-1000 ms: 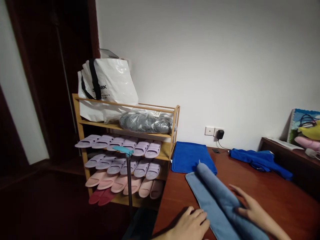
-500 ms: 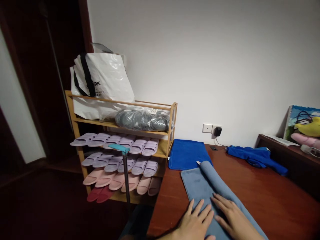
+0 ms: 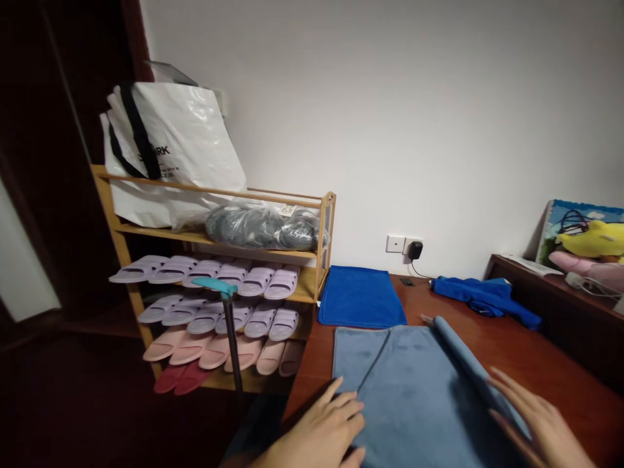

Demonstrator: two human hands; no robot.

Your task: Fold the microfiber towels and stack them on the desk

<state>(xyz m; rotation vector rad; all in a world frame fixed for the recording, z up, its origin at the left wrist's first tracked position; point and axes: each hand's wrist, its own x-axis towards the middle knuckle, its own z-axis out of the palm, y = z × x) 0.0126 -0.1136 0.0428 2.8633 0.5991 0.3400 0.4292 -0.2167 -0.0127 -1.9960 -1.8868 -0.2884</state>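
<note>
A grey-blue towel point(image 3: 404, 383) lies spread on the brown table point(image 3: 560, 370), with a dark crease line across its left part and its right side in a narrow roll or fold. My left hand point(image 3: 324, 426) rests at the towel's left edge, fingers spread on the cloth. At the rolled right side is my right hand point(image 3: 541, 416), its fingers stretched out against the roll; its lower part is cut off by the frame. Just beyond the towel's far edge lies a flat, folded blue cloth point(image 3: 361, 296).
A crumpled blue cloth point(image 3: 485, 299) lies at the table's back right, near a raised ledge point(image 3: 517, 276) with plush toys. Left of the table stands a wooden shoe rack point(image 3: 324, 240) with slippers and a white bag point(image 3: 180, 143). A blue-topped pole point(image 3: 229, 338) stands before it.
The grey-blue towel has opened out wider, its roll now farther right. My hands have moved apart, the left one leftward and the right one rightward. The view has shifted slightly.
</note>
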